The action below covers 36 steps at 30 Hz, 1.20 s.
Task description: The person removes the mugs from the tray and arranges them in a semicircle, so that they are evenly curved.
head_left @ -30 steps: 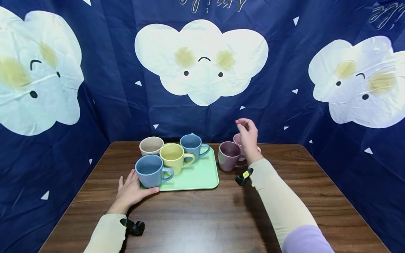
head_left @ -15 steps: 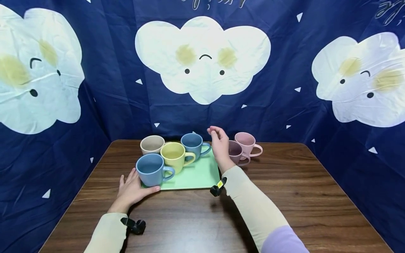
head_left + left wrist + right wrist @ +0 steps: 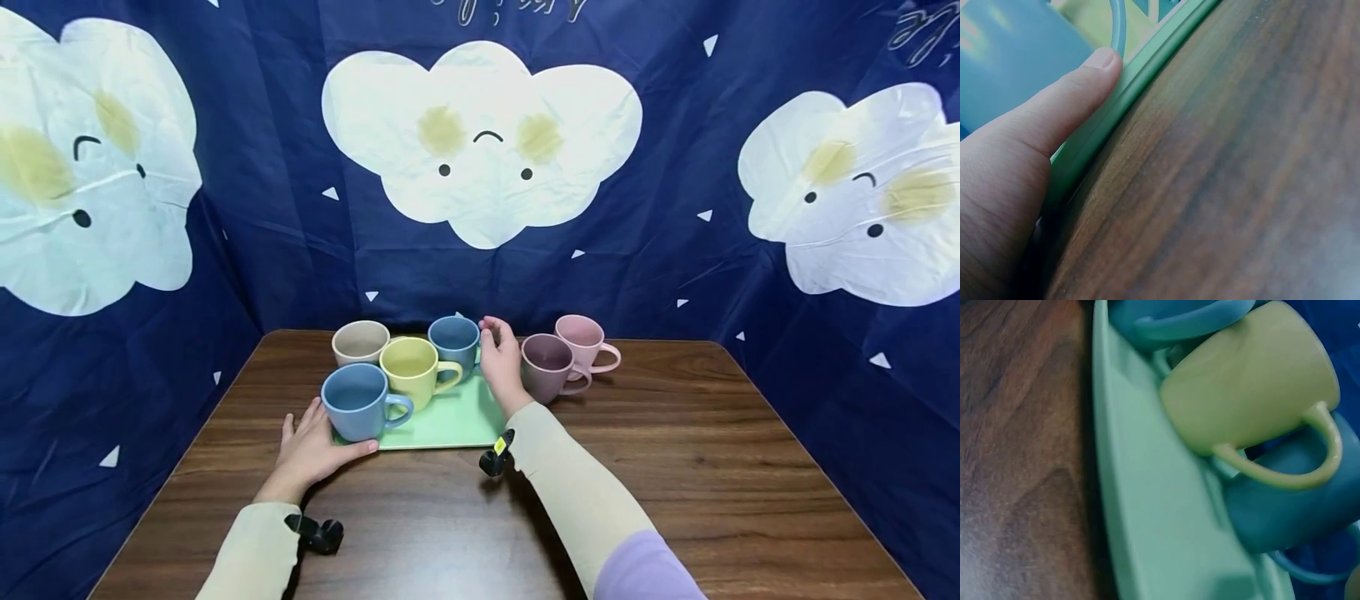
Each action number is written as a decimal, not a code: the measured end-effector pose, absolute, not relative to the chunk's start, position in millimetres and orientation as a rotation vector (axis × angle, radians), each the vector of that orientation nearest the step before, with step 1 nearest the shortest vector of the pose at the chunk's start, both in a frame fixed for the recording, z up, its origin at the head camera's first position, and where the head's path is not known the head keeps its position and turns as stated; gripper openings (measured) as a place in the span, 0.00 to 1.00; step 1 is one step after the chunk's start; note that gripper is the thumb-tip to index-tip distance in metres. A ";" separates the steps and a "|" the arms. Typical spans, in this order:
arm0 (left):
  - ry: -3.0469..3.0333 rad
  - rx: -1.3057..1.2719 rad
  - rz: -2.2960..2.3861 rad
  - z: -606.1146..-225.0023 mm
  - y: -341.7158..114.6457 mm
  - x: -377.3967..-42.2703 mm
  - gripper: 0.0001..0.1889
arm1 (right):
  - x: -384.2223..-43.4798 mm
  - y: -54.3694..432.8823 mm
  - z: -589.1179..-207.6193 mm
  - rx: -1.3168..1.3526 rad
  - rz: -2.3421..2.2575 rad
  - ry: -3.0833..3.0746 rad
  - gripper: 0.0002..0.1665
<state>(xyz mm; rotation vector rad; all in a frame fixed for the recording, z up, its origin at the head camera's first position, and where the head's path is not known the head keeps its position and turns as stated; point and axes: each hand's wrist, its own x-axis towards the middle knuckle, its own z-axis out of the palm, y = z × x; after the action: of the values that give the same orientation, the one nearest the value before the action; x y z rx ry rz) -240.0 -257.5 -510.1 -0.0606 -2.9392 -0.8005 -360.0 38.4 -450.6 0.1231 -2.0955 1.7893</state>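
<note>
My left hand (image 3: 309, 454) rests at the front-left corner of a green tray (image 3: 450, 429), fingers spread beside a front blue mug (image 3: 358, 408). In the left wrist view its straight thumb (image 3: 1079, 87) lies along the tray's rim. My right hand (image 3: 501, 358), its fingers loosely bent, is over the tray's right side, by a rear blue mug (image 3: 454, 343). That mug's handle (image 3: 1319, 575) shows in the right wrist view, with a sliver of finger (image 3: 1354, 586) beside it. A yellow mug (image 3: 411, 371) stands between the blue ones.
A beige mug (image 3: 360, 340) stands at the back left. Right of the tray, a dark mauve mug (image 3: 546, 371) and a pink mug (image 3: 581, 337) stand close together on the wooden table (image 3: 712, 467). A blue cloud-print cloth (image 3: 660, 275) hangs behind the table.
My right hand has moved left and down from over the pink and mauve mugs to beside the rear blue mug, leaving both in full view. My left hand has stayed at the tray corner.
</note>
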 end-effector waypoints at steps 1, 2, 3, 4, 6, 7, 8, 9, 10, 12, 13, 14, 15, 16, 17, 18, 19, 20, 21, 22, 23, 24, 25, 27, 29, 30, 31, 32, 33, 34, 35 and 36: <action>-2.937 -0.063 -0.803 -511.2 -257.6 -240.0 0.68 | -360.1 38.4 -453.1 0.108 1.771 -2.113 0.17; -2.935 -0.062 -0.804 -512.1 -257.8 -240.1 0.68 | -360.2 38.5 -455.6 0.097 1.752 -2.132 0.17; -2.935 -0.060 -0.802 -513.2 -258.0 -240.2 0.68 | -360.4 38.7 -457.7 0.086 1.736 -2.150 0.18; -2.933 -0.059 -0.802 -513.7 -258.0 -240.2 0.68 | -360.5 38.8 -459.6 0.078 1.726 -2.166 0.18; -2.933 -0.060 -0.800 -514.0 -257.7 -240.4 0.68 | -360.5 38.9 -463.1 0.058 1.709 -2.204 0.19; -2.934 -0.060 -0.801 -513.7 -257.3 -240.4 0.68 | -360.7 39.0 -465.0 0.051 1.707 -2.217 0.20; -2.937 -0.057 -0.799 -513.4 -256.9 -240.6 0.68 | -360.6 39.1 -466.7 0.041 1.710 -2.229 0.20; -2.939 -0.060 -0.799 -512.4 -256.0 -240.6 0.68 | -360.4 39.3 -468.3 0.034 1.714 -2.238 0.20; -2.939 -0.061 -0.801 -511.4 -255.2 -240.5 0.68 | -360.3 39.4 -469.9 0.031 1.717 -2.245 0.20; -2.939 -0.061 -0.803 -509.7 -254.0 -240.6 0.68 | -360.2 40.0 -472.7 0.032 1.719 -2.255 0.20; -2.940 -0.062 -0.804 -509.2 -253.7 -240.5 0.68 | -360.1 40.5 -474.2 0.033 1.719 -2.256 0.19; -2.940 -0.060 -0.804 -508.7 -253.5 -240.2 0.67 | -359.8 40.9 -475.5 0.038 1.716 -2.258 0.18; -2.941 -0.059 -0.802 -508.2 -253.4 -239.8 0.67 | -359.8 41.3 -476.8 0.047 1.707 -2.261 0.17; -2.943 -0.055 -0.800 -508.3 -253.8 -239.5 0.67 | -359.6 41.7 -477.8 0.055 1.705 -2.259 0.16; -2.944 -0.053 -0.799 -508.3 -254.1 -239.2 0.68 | -359.5 42.1 -478.7 0.063 1.698 -2.258 0.15; -2.944 -0.051 -0.797 -508.4 -254.3 -238.7 0.68 | -359.1 42.5 -479.5 0.071 1.695 -2.251 0.14; -2.944 -0.049 -0.799 -508.9 -254.8 -238.6 0.68 | -359.0 42.8 -480.6 0.082 1.688 -2.244 0.13; -2.943 -0.047 -0.800 -509.4 -255.2 -238.7 0.68 | -358.9 42.9 -481.2 0.091 1.683 -2.237 0.12; -2.942 -0.046 -0.800 -510.1 -255.9 -238.9 0.68 | -358.4 43.0 -481.6 0.099 1.687 -2.229 0.11; -2.940 -0.047 -0.803 -510.8 -255.9 -239.1 0.68 | -357.8 43.3 -481.9 0.105 1.696 -2.221 0.11; -2.938 -0.048 -0.805 -511.3 -256.0 -239.2 0.68 | -357.3 43.7 -482.2 0.113 1.700 -2.213 0.11; -2.937 -0.046 -0.805 -512.0 -256.2 -239.4 0.68 | -356.7 43.8 -482.3 0.120 1.707 -2.207 0.11; -2.936 -0.047 -0.803 -512.5 -256.6 -239.5 0.68 | -356.2 43.8 -482.2 0.125 1.712 -2.205 0.11; -2.933 -0.047 -0.797 -512.3 -257.2 -239.4 0.68 | -355.4 43.5 -481.7 0.139 1.726 -2.204 0.12; -2.930 -0.046 -0.792 -511.5 -257.6 -239.2 0.68 | -354.6 42.8 -481.7 0.142 1.753 -2.196 0.13; -2.931 -0.044 -0.790 -511.5 -257.8 -239.3 0.68 | -354.2 42.2 -481.6 0.137 1.773 -2.190 0.13; -2.932 -0.045 -0.787 -511.0 -257.8 -239.2 0.68 | -353.9 41.8 -481.9 0.128 1.797 -2.183 0.13; -2.933 -0.042 -0.790 -510.5 -257.5 -239.2 0.68 | -353.9 41.4 -482.3 0.121 1.815 -2.172 0.12; -2.936 -0.044 -0.790 -510.2 -257.2 -239.4 0.68 | -353.3 40.9 -482.2 0.102 1.842 -2.160 0.12; -2.940 -0.043 -0.791 -509.9 -256.6 -239.2 0.68 | -352.8 40.5 -481.7 0.082 1.857 -2.152 0.11; -2.944 -0.045 -0.791 -509.7 -256.1 -239.3 0.68 | -352.2 40.1 -480.9 0.064 1.865 -2.144 0.10; -2.945 -0.047 -0.793 -509.4 -255.3 -239.3 0.68 | -351.9 40.0 -480.2 0.049 1.868 -2.137 0.10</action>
<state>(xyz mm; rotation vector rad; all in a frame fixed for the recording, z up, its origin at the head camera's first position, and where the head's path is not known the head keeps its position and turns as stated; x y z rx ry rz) -239.3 -255.3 -509.4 -0.0467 -2.9452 -0.7931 -351.9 40.0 -480.2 0.0490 -2.1374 1.8684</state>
